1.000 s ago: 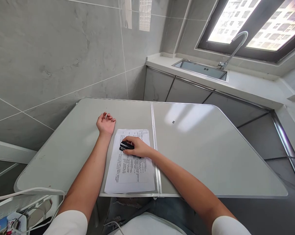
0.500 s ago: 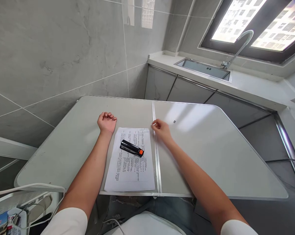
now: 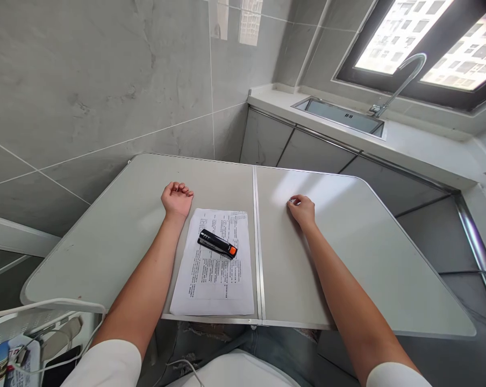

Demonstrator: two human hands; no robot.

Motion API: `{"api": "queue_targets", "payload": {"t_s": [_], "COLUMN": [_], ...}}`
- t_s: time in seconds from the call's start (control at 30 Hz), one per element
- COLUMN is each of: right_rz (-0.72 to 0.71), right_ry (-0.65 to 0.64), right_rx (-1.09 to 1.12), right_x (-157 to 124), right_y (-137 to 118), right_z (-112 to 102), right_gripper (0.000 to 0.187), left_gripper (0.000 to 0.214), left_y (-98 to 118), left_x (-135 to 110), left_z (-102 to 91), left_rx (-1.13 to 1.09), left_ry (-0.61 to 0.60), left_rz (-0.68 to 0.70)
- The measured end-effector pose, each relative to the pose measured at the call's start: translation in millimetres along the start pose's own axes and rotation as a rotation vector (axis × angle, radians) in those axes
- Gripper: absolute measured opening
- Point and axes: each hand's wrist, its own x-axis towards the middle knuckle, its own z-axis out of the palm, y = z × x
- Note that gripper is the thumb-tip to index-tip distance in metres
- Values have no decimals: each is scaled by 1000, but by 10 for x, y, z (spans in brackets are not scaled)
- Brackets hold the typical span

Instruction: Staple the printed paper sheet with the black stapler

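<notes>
To the right of the papers [image 3: 211, 303], a small greyish piece [image 3: 291, 200] is at the fingertips of your right hand [image 3: 304, 209], the nearer one; its long axis I cannot tell, nor whether this grip holds it. Your left hand [image 3: 177, 201], beside the papers, is loosely uncurled, empty. On the papers lies a black stapler [image 3: 216, 243], orange-ended.
</notes>
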Motion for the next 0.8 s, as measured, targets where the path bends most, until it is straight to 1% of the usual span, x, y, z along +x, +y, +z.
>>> {"api": "queue_targets", "payload": {"t_s": [0.1, 0.2, 0.27, 0.33, 0.4, 0.5, 0.6, 0.67, 0.73, 0.8], "right_rz": [3, -7, -41, -116, -217, -330, -372, -399, -416, -431], "right_ry": [10, 15, 40, 54, 15, -117, -237, -303, -342, -371], "right_rx": [-23, -37, -35, -8, 56, 177, 231, 239, 226, 192], "right_x": [13, 3, -20, -61, -119, -218, -291, -309, -307, -298], "right_y": [1, -9, -65, -196, -418, -885, -1379, -1646, -1829, -1924], "right_z": [10, 3, 29, 115, 274, 616, 973, 1166, 1312, 1415], "right_gripper": [23, 20, 21, 22, 24, 23, 18, 17, 18, 19], "left_gripper": [27, 25, 25, 26, 27, 28, 28, 27, 26, 26], "left_y": [-7, -16, -20, -21, -22, -23, -22, -20, -17, -15], "left_x": [12, 22, 26, 27, 26, 23, 19, 16, 10, 4], "left_z": [-10, -21, -26, -29, -31, -34, -32, -28, -21, -12], "left_rx": [-5, -7, -9, -13, -21, -28, -23, -21, -19, -11], "left_ry": [-7, -11, -6, 0, -1, -10, -10, -9, -10, -8], "left_rz": [3, 0, -1, 2, 3, 3, 3, 4, 3, 0]}}
